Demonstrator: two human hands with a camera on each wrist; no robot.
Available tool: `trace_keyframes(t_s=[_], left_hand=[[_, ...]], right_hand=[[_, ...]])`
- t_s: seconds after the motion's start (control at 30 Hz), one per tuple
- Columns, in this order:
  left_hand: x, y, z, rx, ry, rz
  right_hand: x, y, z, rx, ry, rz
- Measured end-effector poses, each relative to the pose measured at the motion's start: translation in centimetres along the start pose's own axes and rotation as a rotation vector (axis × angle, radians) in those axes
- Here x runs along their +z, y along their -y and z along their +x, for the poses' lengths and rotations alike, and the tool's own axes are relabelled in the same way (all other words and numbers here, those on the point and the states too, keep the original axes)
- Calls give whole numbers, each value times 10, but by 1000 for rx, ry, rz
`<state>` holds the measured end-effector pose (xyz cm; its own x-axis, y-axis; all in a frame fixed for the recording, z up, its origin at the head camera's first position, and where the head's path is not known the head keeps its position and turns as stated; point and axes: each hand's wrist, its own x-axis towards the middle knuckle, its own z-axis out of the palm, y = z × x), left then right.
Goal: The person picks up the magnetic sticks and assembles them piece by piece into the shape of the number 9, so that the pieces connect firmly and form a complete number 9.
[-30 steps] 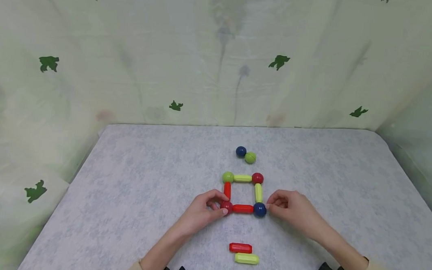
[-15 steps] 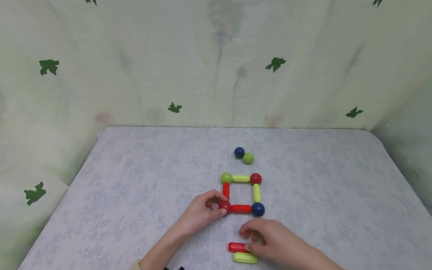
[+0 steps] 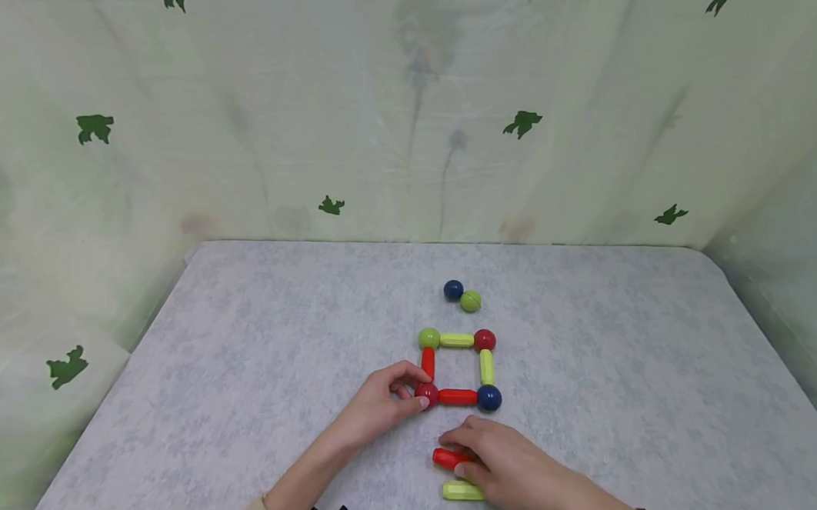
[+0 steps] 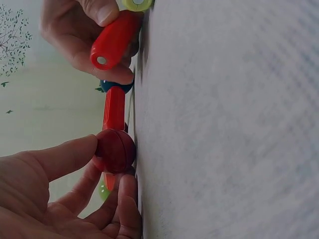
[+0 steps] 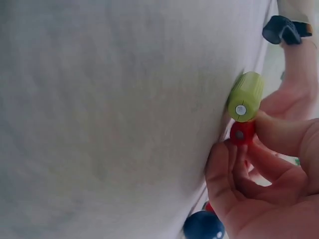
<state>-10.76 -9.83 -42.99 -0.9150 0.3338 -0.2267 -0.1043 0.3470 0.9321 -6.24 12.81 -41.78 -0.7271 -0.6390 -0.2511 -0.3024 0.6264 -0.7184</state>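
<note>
My left hand (image 3: 382, 400) holds the red ball (image 4: 115, 151) at the near left corner of a square of magnetic rods and balls, thumb on one side and fingers on the other. My right hand (image 3: 511, 470) pinches a loose red magnetic rod (image 3: 446, 459) between thumb and fingers, just in front of the square. In the left wrist view its round metal end faces the camera, tilted. Beside that hand lies a yellow-green rod (image 3: 462, 490), partly covered by it. A dark blue ball (image 3: 489, 398) forms the near right corner, joined by a red rod (image 3: 458, 397).
At the square's far side a green ball (image 3: 429, 338) and a red ball (image 3: 484, 340) join a yellow-green rod (image 3: 456, 340). Behind them, a loose blue ball (image 3: 453, 290) and green ball (image 3: 471, 301) sit together on the grey table (image 3: 273, 317). A patterned curtain (image 3: 263, 109) hangs behind.
My right hand has left the blue corner ball, come nearer to me and taken hold of the loose red rod, shifting it off the yellow-green one. My left hand stays on the red ball.
</note>
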Motion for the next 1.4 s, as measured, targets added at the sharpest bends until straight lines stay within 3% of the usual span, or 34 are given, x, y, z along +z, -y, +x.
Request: trace_keyframes(t_s=[0.17,0.33,0.43,0.9,1.4], left_hand=[[1,0,1,-6,-1,-6],[0,0,1,-10,-1,-12],[0,-1,0,-9,2,-15],[0,-1,0,-14,-3,-11],[0,-1,1,-17,-5,-1]], right_hand=[[-4,-9,-13,95,-38,208],[-10,-19,-18,232,-98,487],[-12,-24,-18,292,-130,584],[-15,-33,-12,447,-184,751],[-16,-36,-17,458,-195,753]])
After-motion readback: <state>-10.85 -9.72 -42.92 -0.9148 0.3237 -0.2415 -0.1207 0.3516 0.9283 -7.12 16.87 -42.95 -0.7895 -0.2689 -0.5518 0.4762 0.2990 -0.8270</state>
